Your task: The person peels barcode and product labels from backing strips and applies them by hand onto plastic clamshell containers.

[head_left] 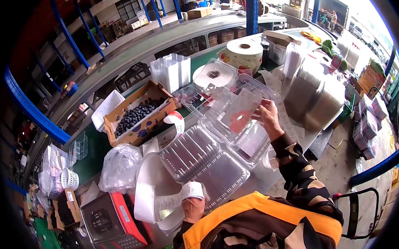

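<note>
To the right of the fruit box (153, 126), as I see it from over here, a clear sheet with a red patch (244, 110) lies over clear plastic containers (205, 153). The right hand (267, 115) has its fingers drawn narrow on the sheet's near edge. It looks light and floppy, maybe clingy; I'd pinch 1 corner. Whether it's film or a label I can't tell. Those containers look light, springy and slick, their walls liable to crease or crack, so I'd take them by the rim with 2 hands. Further towards the wearer, the left hand (193, 209) curls round a small paper roll (192, 190), soft and easily unwound. Beyond, right of the fruit box, stands a big film roll (244, 49), probably heavy.
</note>
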Tool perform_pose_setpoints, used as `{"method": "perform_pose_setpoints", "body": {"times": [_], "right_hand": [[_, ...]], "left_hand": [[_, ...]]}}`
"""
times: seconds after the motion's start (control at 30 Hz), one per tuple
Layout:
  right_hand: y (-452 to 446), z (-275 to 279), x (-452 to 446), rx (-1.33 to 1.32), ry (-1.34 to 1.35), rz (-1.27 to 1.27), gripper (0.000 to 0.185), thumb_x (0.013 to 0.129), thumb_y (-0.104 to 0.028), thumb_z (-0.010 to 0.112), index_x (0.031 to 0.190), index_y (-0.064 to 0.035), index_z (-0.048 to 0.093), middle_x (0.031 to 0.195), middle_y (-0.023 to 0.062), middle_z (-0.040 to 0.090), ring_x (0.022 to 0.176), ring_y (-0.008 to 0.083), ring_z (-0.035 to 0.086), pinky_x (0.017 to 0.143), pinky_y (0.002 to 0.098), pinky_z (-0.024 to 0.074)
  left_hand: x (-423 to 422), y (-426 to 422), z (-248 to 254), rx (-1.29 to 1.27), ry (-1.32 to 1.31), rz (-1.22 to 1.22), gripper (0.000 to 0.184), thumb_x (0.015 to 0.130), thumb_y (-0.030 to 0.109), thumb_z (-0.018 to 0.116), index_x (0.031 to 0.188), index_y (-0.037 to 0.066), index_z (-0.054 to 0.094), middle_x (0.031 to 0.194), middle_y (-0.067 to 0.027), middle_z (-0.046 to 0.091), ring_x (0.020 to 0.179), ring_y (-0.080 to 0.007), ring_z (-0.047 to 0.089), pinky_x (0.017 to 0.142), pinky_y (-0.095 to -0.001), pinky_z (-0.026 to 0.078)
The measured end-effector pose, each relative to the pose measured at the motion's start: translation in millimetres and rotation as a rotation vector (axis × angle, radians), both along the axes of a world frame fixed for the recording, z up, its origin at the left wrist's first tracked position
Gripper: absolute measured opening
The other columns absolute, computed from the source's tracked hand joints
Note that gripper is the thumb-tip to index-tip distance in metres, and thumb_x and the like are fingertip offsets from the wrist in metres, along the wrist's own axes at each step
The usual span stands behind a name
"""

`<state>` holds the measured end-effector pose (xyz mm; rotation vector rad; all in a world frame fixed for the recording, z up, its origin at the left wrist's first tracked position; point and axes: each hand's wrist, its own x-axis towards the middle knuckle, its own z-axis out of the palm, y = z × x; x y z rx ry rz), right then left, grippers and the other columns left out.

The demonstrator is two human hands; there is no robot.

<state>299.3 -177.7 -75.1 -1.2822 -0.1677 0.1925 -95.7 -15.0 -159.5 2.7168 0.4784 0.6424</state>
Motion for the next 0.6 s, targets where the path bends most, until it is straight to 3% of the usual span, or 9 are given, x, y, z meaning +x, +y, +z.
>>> {"method": "perform_pose_setpoints", "body": {"times": [0.07, 0.13, 0.23, 0.33, 0.47, 0.5, 0.53, 0.57, 0.6], "right_hand": [[-11.8, -36.5, -7.0, -0.125, 0.194, -0.062, 0.039, 0.090, 0.000, 0.046, 0.127, 0.0015, 0.036, 0.115, 0.0183, 0.053, 0.081, 0.0282, 0.066, 0.063, 0.0405, 0.0614], [-29.4, -75.9, -7.9, -0.161, 0.324, -0.136, 0.040, 0.088, 0.003, 0.043, 0.127, 0.0044, 0.039, 0.108, 0.0183, 0.055, 0.077, 0.0310, 0.067, 0.062, 0.0465, 0.0618], [-68.7, -128.0, -5.4, -0.178, 0.347, -0.182, 0.049, 0.084, 0.005, 0.043, 0.132, 0.0045, 0.035, 0.105, 0.0179, 0.055, 0.075, 0.0299, 0.067, 0.062, 0.0454, 0.0615], [-90.2, -125.7, -9.5, -0.200, 0.329, -0.286, 0.049, 0.083, 0.004, 0.045, 0.131, 0.0010, 0.035, 0.102, 0.0160, 0.057, 0.074, 0.0260, 0.066, 0.060, 0.0424, 0.0607], [-93.8, -95.5, -13.4, -0.342, 0.287, -0.181, 0.052, 0.084, 0.001, 0.049, 0.134, 0.0012, 0.033, 0.108, 0.0181, 0.058, 0.071, 0.0241, 0.066, 0.053, 0.0354, 0.0578], [-97.9, -100.5, -6.7, -0.508, 0.132, -0.220, 0.062, 0.083, -0.007, 0.058, 0.137, 0.0035, 0.029, 0.117, 0.0206, 0.056, 0.085, 0.0277, 0.066, 0.067, 0.0386, 0.0580], [-92.1, -101.2, -1.6, -0.838, -0.244, -0.452, 0.076, 0.079, -0.016, 0.068, 0.140, 0.0062, 0.027, 0.130, 0.0239, 0.049, 0.113, 0.0331, 0.056, 0.096, 0.0412, 0.0479], [-95.1, -100.3, -3.5, -1.077, -0.496, -0.602, 0.087, 0.073, -0.023, 0.075, 0.140, 0.0075, 0.028, 0.136, 0.0253, 0.042, 0.132, 0.0347, 0.038, 0.113, 0.0401, 0.0286], [-83.8, -70.9, -16.9, -1.080, -0.673, -0.661, 0.084, 0.072, -0.023, 0.077, 0.139, 0.0058, 0.035, 0.139, 0.0233, 0.040, 0.134, 0.0352, 0.035, 0.113, 0.0406, 0.0272]], "left_hand": [[-3.6, -2.3, 1.0, 0.017, 0.009, 0.011, 0.036, 0.092, 0.016, 0.060, 0.123, 0.002, 0.049, 0.110, -0.0172, 0.061, 0.094, -0.0263, 0.062, 0.084, -0.0378, 0.049], [-5.7, -4.2, 1.8, 0.023, 0.015, 0.015, 0.038, 0.091, 0.016, 0.060, 0.125, 0.002, 0.049, 0.112, -0.0179, 0.062, 0.096, -0.0269, 0.063, 0.085, -0.0381, 0.050], [-4.8, -5.0, 4.7, 0.025, 0.023, 0.009, 0.041, 0.091, 0.016, 0.061, 0.128, 0.002, 0.050, 0.115, -0.0189, 0.062, 0.098, -0.0278, 0.064, 0.087, -0.0386, 0.050], [-1.3, -2.5, 9.8, -0.025, 0.024, -0.009, 0.044, 0.090, 0.016, 0.062, 0.130, 0.001, 0.050, 0.118, -0.0200, 0.062, 0.101, -0.0287, 0.065, 0.088, -0.0390, 0.050], [-1.3, 24.3, 19.0, -0.608, 0.090, -0.072, 0.046, 0.092, 0.016, 0.062, 0.134, 0.003, 0.048, 0.130, -0.0197, 0.057, 0.104, -0.0300, 0.066, 0.085, -0.0390, 0.052], [-1.1, 34.0, 17.0, -0.858, -0.108, -0.063, 0.045, 0.097, 0.021, 0.056, 0.136, 0.003, 0.046, 0.130, -0.0189, 0.058, 0.099, -0.0306, 0.067, 0.080, -0.0370, 0.053], [2.5, 42.3, 23.7, -1.098, -0.318, -0.042, 0.044, 0.101, 0.026, 0.050, 0.138, 0.004, 0.044, 0.129, -0.0182, 0.059, 0.094, -0.0313, 0.069, 0.074, -0.0350, 0.054], [0.9, 52.8, 34.4, -1.348, -0.381, -0.018, 0.048, 0.102, 0.032, 0.046, 0.142, 0.006, 0.040, 0.132, -0.0176, 0.057, 0.098, -0.0311, 0.068, 0.074, -0.0344, 0.054], [-1.9, 61.7, 61.3, -1.589, -0.462, 0.025, 0.053, 0.103, 0.039, 0.042, 0.145, 0.007, 0.035, 0.135, -0.0171, 0.055, 0.103, -0.0309, 0.067, 0.075, -0.0338, 0.055]]}}
